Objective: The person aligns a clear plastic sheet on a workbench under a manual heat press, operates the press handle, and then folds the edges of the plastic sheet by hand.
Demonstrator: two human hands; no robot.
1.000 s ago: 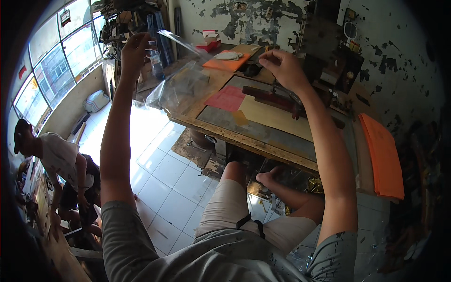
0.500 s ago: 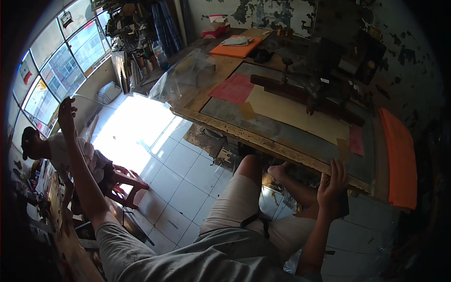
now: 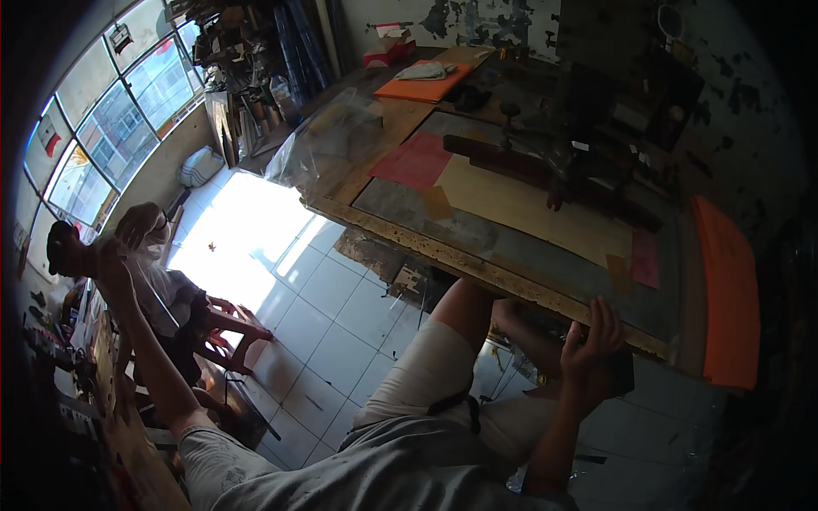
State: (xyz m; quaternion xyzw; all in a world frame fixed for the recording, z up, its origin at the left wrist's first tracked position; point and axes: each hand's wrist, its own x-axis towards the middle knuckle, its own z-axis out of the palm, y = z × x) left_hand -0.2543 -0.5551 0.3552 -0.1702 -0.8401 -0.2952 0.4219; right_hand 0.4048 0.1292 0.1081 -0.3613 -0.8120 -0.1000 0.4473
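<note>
Orange sheet stack (image 3: 724, 294) at the right end of the long wooden surface (image 3: 400, 234), edge overhanging.

Right hand (image 3: 590, 345): raised at the near edge of the surface, fingers spread and curled over a dark flat object (image 3: 622, 373); grip loosely closed on it, though what the object is cannot be told.

Left hand (image 3: 115, 264): stretched far out to the person's left, beside a seated person (image 3: 162, 285) near a red stool (image 3: 234, 328). Whether this grip is open or closed cannot be told; the hand is small and partly merged with pale cloth.

On the surface: pink sheet (image 3: 413, 160), tan board (image 3: 528, 209), dark tool bar (image 3: 545, 175) lying across it, second orange sheet (image 3: 426, 85) at the far end, crumpled clear plastic (image 3: 328, 136) at the left corner.

Below: white tiled floor (image 3: 315, 315), sunlit patch; the person's bare knees under the surface edge.
</note>
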